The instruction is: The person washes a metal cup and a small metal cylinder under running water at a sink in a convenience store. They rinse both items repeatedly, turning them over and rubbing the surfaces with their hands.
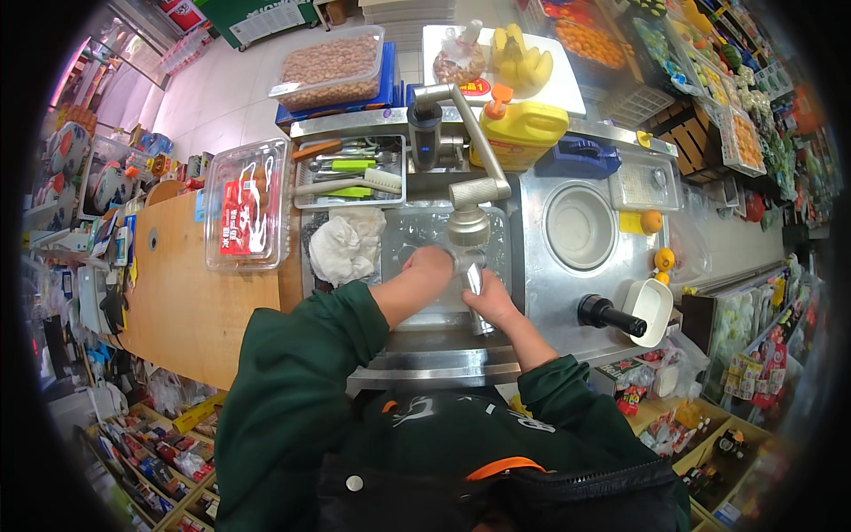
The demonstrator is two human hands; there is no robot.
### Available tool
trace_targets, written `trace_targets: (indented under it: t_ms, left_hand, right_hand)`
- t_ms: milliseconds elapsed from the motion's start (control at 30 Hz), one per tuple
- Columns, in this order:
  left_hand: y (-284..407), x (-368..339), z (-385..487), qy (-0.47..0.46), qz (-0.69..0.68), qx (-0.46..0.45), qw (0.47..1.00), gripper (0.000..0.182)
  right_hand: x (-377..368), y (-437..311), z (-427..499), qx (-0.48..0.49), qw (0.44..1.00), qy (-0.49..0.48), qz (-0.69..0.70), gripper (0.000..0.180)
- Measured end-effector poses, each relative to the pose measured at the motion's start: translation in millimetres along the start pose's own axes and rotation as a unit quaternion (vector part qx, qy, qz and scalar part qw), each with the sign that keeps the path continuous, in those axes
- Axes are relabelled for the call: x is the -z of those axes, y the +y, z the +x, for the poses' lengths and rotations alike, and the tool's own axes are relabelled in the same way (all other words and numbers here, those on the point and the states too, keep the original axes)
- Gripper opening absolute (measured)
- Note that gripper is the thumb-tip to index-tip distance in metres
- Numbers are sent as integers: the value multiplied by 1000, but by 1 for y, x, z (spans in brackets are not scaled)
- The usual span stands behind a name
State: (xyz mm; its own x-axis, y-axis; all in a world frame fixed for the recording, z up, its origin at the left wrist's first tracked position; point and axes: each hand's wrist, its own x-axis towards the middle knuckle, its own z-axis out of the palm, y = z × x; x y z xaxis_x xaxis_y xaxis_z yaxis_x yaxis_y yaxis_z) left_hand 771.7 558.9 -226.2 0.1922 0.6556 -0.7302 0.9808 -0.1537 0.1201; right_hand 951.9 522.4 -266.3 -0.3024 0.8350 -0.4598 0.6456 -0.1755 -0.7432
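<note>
My right hand (490,299) is wrapped around the handle of a shiny metal utensil (475,279), whose lower end sticks out below my fingers. Its upper end lies under the faucet head (469,225), partly blurred, so its exact kind is unclear. My left hand (429,266) is bent over the sink beside that upper end; its fingers are hidden, and I cannot tell whether they grip anything. Below both hands is a grey rectangular basin (425,316) with wet, bubbly patches. A crumpled white cloth (346,246) lies at the basin's left.
Behind the sink stand a utensil tray (302,199) and a yellow detergent jug (532,130). On the steel counter (552,312) at right are a round bowl (580,226), a black flashlight (611,316) and a white dish (648,312). A clear plastic box (272,256) sits left.
</note>
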Motion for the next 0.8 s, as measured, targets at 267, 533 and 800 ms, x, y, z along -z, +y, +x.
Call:
trace_targets:
  t_ms: [267,533,800]
  left_hand:
    - [-16,-6,-23,156,-138,-144,968,18]
    - [-19,-8,-26,181,-150,-148,961,24]
    - [-36,-7,-34,240,-198,-167,935,33]
  right_hand:
    - [21,-9,-3,-25,1000,0,7,50]
    - [14,-3,-2,-44,994,-17,101,44]
    - [16,7,-7,-145,922,-137,333,26]
